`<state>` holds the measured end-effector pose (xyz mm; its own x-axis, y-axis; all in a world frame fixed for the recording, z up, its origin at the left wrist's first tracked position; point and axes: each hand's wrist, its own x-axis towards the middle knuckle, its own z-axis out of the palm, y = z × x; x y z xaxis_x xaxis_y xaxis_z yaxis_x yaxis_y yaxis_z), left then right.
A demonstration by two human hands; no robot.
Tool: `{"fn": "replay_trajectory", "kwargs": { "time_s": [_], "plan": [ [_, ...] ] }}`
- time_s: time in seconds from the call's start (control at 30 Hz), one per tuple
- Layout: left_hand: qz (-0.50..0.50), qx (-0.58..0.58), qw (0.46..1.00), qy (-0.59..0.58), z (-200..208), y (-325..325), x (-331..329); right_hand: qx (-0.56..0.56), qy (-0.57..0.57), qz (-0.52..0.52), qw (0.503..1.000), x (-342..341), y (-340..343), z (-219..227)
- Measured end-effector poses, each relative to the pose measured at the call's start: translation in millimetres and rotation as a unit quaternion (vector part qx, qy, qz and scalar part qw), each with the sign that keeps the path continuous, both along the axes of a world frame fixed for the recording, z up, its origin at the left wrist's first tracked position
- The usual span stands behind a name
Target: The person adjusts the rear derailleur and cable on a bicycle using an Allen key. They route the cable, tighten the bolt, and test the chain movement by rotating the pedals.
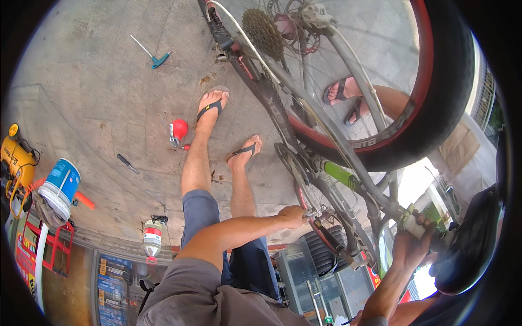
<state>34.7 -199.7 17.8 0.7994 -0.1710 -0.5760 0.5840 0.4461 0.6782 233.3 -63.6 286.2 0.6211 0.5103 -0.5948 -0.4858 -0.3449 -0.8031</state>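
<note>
A bicycle [340,142] with a wide black tyre [457,70] leans across the right side of the view. My left hand [293,216] is closed at the crank, on what looks like a pedal, mostly hidden by the fingers. Just beyond that hand are the chainring [289,163] and the chain, which runs up to the cassette [262,33]. My right hand [408,251] grips the bike's seat post area, close under the black saddle [470,244]. Its fingertips are partly hidden there.
On the paving lie a teal-handled hex key [159,61], a screwdriver [128,163] and a red bulb-shaped thing [178,130]. A blue bucket [62,176] and yellow compressor [19,160] stand at left. Another person's sandalled feet [342,92] are beyond the wheel. Below is a glass case [299,266].
</note>
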Motion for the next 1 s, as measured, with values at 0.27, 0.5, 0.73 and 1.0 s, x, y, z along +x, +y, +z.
{"fn": "replay_trajectory", "kwargs": {
  "time_s": [0.27,0.5,0.73,1.0],
  "plan": [
    [-0.044,0.021,0.995,0.085,-49,-44,2,-0.012,-0.019,0.000,1.000,-5,4,3],
    [-0.080,0.043,0.980,0.176,-105,-65,-2,-0.016,-0.064,0.021,0.998,-6,4,8],
    [-0.115,0.176,0.958,0.195,-168,-55,-31,0.011,-0.074,0.024,0.997,-12,5,13],
    [-0.039,0.311,0.932,0.179,-261,95,-102,-0.023,-0.121,-0.018,0.992,-1,8,2]
  ]
}}
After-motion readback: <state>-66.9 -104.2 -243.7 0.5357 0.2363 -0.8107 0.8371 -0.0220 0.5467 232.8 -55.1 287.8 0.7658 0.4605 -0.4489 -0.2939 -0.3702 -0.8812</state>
